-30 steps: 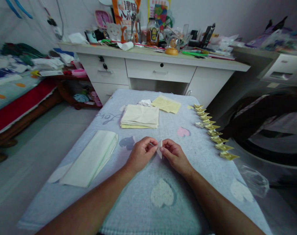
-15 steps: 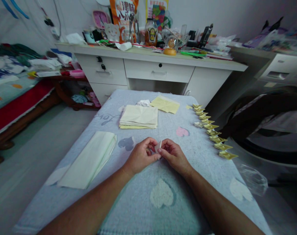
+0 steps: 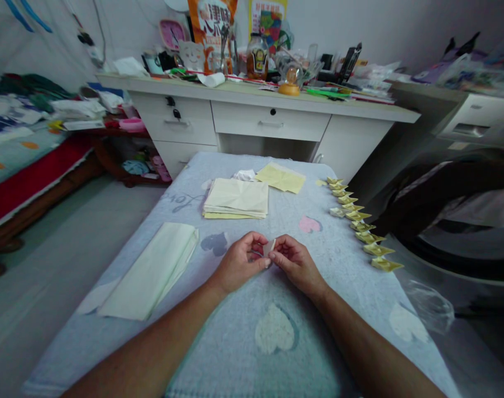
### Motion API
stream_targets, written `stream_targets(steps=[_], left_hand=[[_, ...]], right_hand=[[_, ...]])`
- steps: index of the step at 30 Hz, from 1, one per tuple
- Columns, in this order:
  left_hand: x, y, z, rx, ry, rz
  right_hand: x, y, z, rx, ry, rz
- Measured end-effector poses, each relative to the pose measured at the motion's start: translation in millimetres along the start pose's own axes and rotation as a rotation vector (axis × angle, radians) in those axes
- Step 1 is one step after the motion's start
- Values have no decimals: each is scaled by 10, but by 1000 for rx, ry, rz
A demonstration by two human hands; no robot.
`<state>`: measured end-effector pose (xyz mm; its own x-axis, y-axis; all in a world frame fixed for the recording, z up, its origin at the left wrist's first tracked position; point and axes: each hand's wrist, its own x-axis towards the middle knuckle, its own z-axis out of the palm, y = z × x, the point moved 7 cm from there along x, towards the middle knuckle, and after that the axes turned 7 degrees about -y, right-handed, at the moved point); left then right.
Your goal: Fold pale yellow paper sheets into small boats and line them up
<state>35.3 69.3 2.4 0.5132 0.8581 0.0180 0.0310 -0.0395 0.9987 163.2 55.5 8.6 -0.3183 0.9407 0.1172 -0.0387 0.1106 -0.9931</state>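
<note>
A small folded piece of pale paper [image 3: 269, 247] stands between my two hands, over the middle of the cloth-covered table. My left hand [image 3: 244, 261] pinches it from the left, thumb and fingers curled toward it. From the other side my right hand [image 3: 294, 258] grips its right edge, the thumb in front. The fingers partly hide the paper. Beyond my hands lies a stack of cream paper sheets [image 3: 235, 198], with yellow sheets [image 3: 281, 177] behind it to the right. Several folded yellow paper boats [image 3: 370, 237] line the table's right side.
A long folded pale cloth or paper [image 3: 152, 271] lies at the left of the table [image 3: 218, 342]. Crumpled white tissue [image 3: 244, 175] sits behind the stack. A cluttered white desk [image 3: 272, 105] stands beyond, a washing machine [image 3: 471, 127] at right, a clear plastic bag [image 3: 430, 307] near the right edge.
The paper between my fingers has tilted slightly and more of its face shows. My left thumb has shifted a little. The rest of the table looks the same.
</note>
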Motion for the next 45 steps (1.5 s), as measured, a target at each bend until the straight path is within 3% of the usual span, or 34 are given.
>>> stream_targets(steps=[11,17,21,26,32,39,45], left_hand=[[-2,36,-21,-47,33,50],[-17,-56,-11,-46,31,-62],[2,-57,3,-139,46,-68],[16,-58,-55,-289,159,-89],[11,-50,-13,-553,104,-122],[21,-90,-60,-389,131,-83],[31,-106,-60,-302,114,-53]], right_hand=[[-7,-38,-16,-45,41,-54],[-34,-121,-36,-216,49,-126],[-27,-196,-28,-291,45,-170],[-34,-258,-13,-393,26,-258],[-64,-253,18,-530,-29,-293],[-74,-251,40,-541,-62,-280],[-49,-113,-63,-314,38,-58]])
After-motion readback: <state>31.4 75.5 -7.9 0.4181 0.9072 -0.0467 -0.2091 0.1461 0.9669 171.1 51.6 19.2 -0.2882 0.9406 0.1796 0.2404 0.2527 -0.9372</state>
